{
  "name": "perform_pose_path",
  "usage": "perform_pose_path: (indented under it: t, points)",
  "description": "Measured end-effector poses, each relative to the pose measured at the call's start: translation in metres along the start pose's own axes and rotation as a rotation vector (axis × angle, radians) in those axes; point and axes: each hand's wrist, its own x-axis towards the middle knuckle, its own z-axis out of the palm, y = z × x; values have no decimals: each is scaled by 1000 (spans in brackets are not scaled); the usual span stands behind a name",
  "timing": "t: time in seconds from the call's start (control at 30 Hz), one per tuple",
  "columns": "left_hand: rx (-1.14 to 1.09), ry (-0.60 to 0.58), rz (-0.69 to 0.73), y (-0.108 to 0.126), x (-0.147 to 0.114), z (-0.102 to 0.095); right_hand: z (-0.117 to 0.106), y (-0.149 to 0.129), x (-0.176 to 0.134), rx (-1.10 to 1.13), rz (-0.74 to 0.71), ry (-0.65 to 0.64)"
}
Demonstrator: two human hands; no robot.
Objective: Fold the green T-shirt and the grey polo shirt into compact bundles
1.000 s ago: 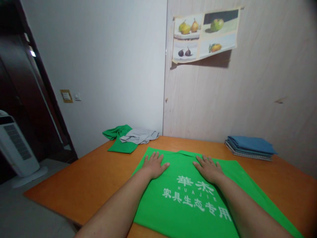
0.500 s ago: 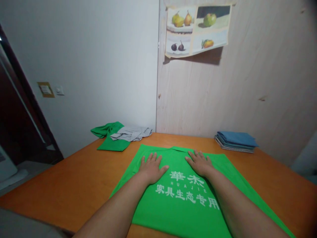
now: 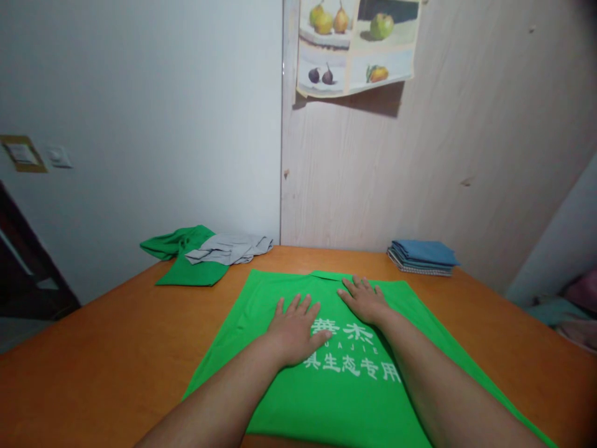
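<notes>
On the orange wooden worktop (image 3: 116, 348), both hands, left hand (image 3: 295, 328) and right hand (image 3: 364, 299), press fingers spread flat, holding nothing, smoothing the green printed shirt (image 3: 336, 398); folding likely needs an edge pinched.

Folded blue cloth stack (image 3: 423, 256) far right; fruit poster (image 3: 354, 46) on wall.

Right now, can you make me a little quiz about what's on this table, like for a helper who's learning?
1. True or false: both hands lie flat on the green shirt.
2. What colour is the top cloth of the folded stack?
3. Which hand is nearer the shirt's collar: A left hand, B right hand?

Key: 1 true. 2 blue. 3 B.
</notes>
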Motion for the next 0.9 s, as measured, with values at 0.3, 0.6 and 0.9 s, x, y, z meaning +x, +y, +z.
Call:
perform_pose_path:
  t: [0.3, 0.6, 0.9]
  points:
    - [-26, -10, 2, 0, 0, -1, 3, 2, -2, -12, 6, 53]
    - [-7, -3, -3, 1, 0, -2, -18, -34, -25, 1, -111, 91]
    - [54, 4, -3, -1, 2, -2, -3, -63, -74, 134, -220, 0]
